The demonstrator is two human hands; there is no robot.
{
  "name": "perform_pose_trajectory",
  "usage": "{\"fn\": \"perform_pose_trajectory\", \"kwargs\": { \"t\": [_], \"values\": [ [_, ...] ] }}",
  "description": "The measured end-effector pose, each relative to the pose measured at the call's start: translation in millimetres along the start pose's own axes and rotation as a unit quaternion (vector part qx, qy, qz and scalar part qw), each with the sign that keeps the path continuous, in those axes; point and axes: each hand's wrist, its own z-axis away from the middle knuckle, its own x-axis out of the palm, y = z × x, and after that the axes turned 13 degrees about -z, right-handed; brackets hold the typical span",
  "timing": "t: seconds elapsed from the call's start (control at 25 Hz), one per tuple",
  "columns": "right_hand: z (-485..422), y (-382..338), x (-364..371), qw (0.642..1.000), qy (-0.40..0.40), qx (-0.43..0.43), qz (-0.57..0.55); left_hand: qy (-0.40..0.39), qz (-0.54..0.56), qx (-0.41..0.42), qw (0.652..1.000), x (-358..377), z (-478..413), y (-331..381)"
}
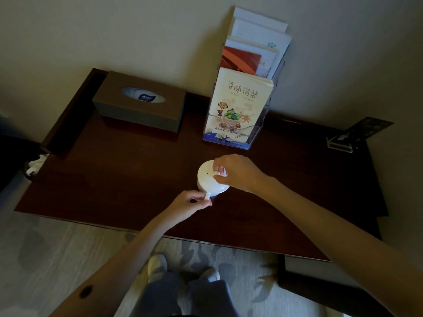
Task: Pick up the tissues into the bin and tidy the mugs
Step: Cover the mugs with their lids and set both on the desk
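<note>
Grey trousers and pale shoes (183,277) stand at six o'clock below the dark polished wooden table (114,179). At the table's centre sits a white lidded ceramic mug (209,179). The left hand (190,202) pinches the mug's handle, which points toward six o'clock; the right hand (238,172), arriving from three o'clock, grips the lid's small knob. Both hands are already on the mug, the left nearer the body, so any turning or shifting looks set to pivot on that handle. At nine o'clock, crumpled white tissues (34,164) lie in a dark bin (28,177) beside the table.
</note>
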Motion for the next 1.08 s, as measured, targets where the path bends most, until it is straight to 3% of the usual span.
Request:
{"fn": "perform_pose_trajectory", "kwargs": {
  "t": [0.32,0.44,0.6,0.72,0.8,0.96,1.08],
  "values": [
    [11.8,3.1,-0.8,0.998,0.044,0.033,0.023,-0.027,-0.049,0.013,0.998,-6.3,-12.4,2.2],
    [31.6,11.4,-5.2,0.993,0.097,0.073,0.009,-0.057,-0.128,0.042,0.989,-15.6,-24.9,7.6],
    [86.3,28.7,-10.7,0.969,0.196,0.144,-0.033,-0.031,-0.200,-0.007,0.979,-51.2,-37.7,25.1],
    [143.6,33.8,-7.2,0.951,0.259,0.168,-0.035,0.066,-0.244,0.086,0.964,-55.8,-37.9,69.4],
    [184.8,34.4,-2.9,0.940,0.282,0.191,-0.024,0.080,-0.220,0.161,0.959,-29.6,-27.4,108.0],
    [286.6,37.2,13.2,0.902,0.341,0.265,-0.013,0.028,-0.267,0.326,0.906,70.0,10.0,173.2],
    [388.3,34.9,43.2,0.846,0.413,0.336,-0.020,-0.024,-0.321,0.415,0.851,167.9,45.3,202.4]
  ]
}}
